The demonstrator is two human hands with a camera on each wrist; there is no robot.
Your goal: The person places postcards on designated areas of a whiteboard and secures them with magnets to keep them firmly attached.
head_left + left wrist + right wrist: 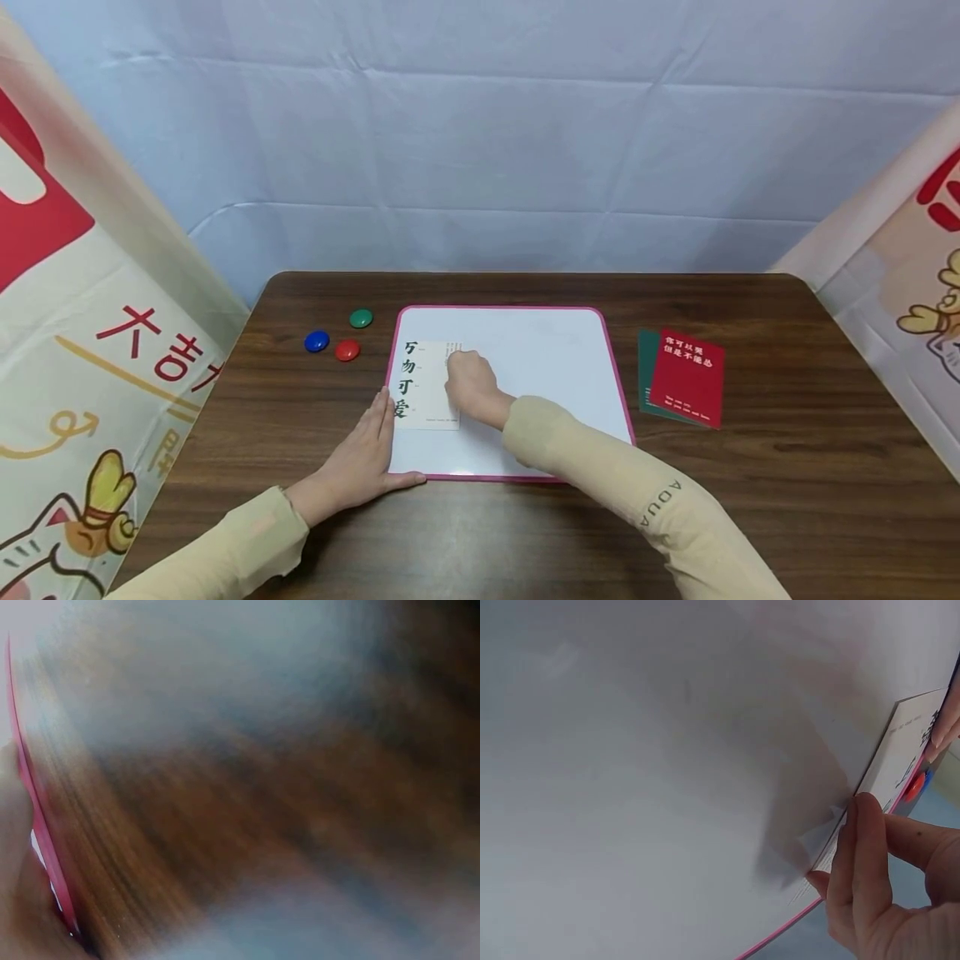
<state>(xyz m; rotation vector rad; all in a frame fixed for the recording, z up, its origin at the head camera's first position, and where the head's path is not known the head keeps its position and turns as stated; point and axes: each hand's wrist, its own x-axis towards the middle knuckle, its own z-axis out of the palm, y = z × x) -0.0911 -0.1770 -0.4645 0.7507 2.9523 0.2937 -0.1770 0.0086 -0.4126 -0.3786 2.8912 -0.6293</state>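
A whiteboard (551,367) with a pink rim lies on the table. On its left part rests a white card (435,392) with large black characters down one side. The right hand (474,390) is at the card's right edge; in the right wrist view its fingers (870,855) pinch that edge. Straight fingers of the left hand (358,460) lie along the board's left rim, and its thumb lies along the bottom rim at the corner. In the left wrist view only a blurred bit of that hand (15,847) shows beside the pink rim.
Green (361,318), blue (317,341) and red (347,350) round magnets sit left of the board. To its right, a red card (686,379) overlaps a green card (647,367). The brown wooden table (795,467) ends at a pale cloth backdrop (495,150).
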